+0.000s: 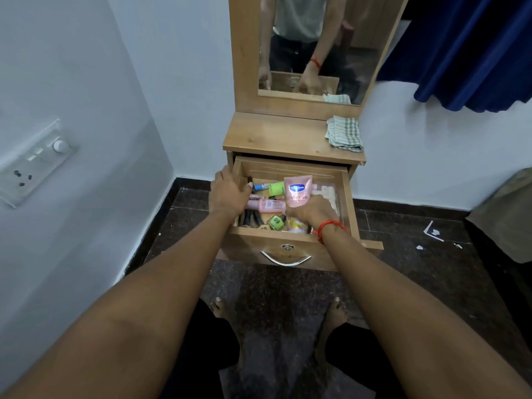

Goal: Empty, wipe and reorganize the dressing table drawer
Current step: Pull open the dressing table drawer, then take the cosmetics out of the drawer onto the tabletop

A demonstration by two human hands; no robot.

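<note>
1. Light wooden drawer (253, 246) with a curved metal handle (285, 259) stands pulled out at 12 o'clock from the person, under the wooden worktop (273, 136). It is full of cosmetics.
2. Left hand (229, 194) is at the drawer's 9 o'clock side, gripping the left wall, thumb outside and fingers curled inside.
3. Right hand (312, 210), red thread (328, 227) on the wrist, pinches the lower end of a pink plastic pouch with a blue label (298, 188). The pouch is upright, just past 12 o'clock of the drawer's middle.
4. Inside the drawer:
   - green-capped tube (276, 188) at 11 o'clock
   - pink bottle (269, 205) lying flat at the middle
   - dark sticks (250, 218) at 8 o'clock
   - small green glass bottle (276, 223) at 6 o'clock
5. Folded green-checked cloth (344, 133) lies at the worktop's 3 o'clock end, below the mirror (316, 38).
</note>
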